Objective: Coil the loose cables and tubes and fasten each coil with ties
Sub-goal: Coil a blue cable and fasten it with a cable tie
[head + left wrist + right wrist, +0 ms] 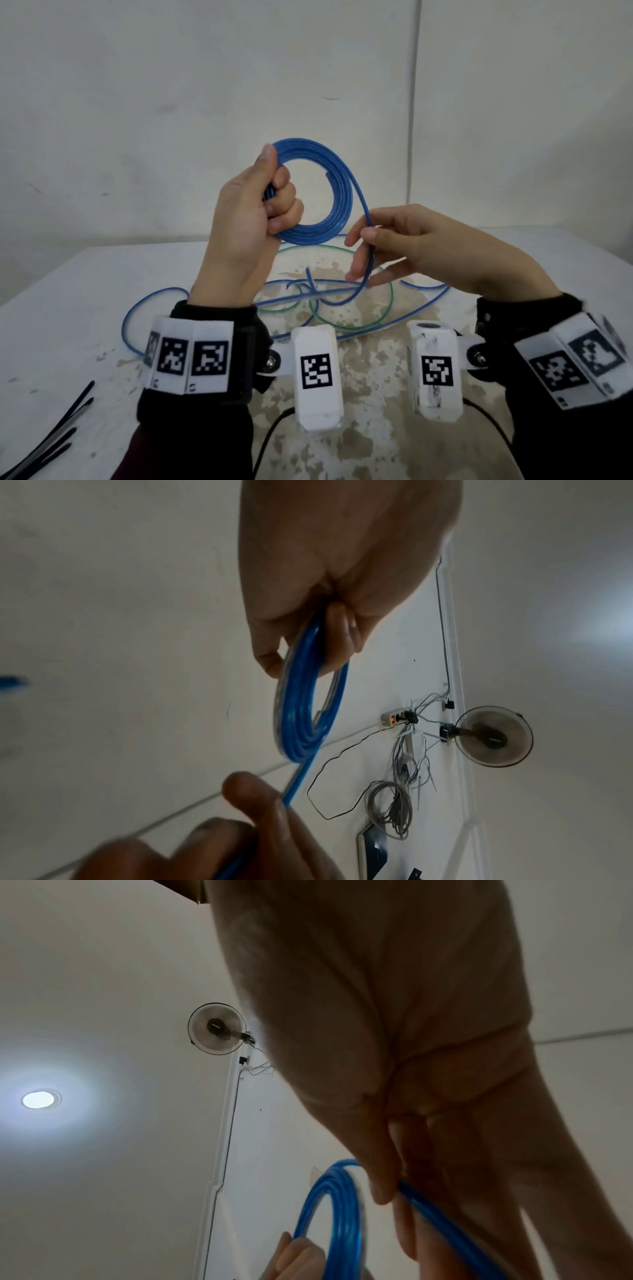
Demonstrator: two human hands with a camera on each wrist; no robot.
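Note:
My left hand (270, 202) is raised above the table and grips a coil of blue tube (337, 202) of several turns, thumb on top and fingers curled through the ring. The left wrist view shows this coil (301, 723) edge-on below the fingers. From the coil a single blue strand runs down to my right hand (368, 246), which pinches it between thumb and fingers; the same strand (431, 1213) shows in the right wrist view. The loose rest of the blue tube (154, 298) lies in loops on the table, crossed with a thin green tube (387, 308).
Several black ties (51, 435) lie at the table's near left edge. The white table (68, 308) has a worn, stained patch in the middle. A white wall stands close behind it. A wall fan (493, 737) and hanging wires show in the wrist views.

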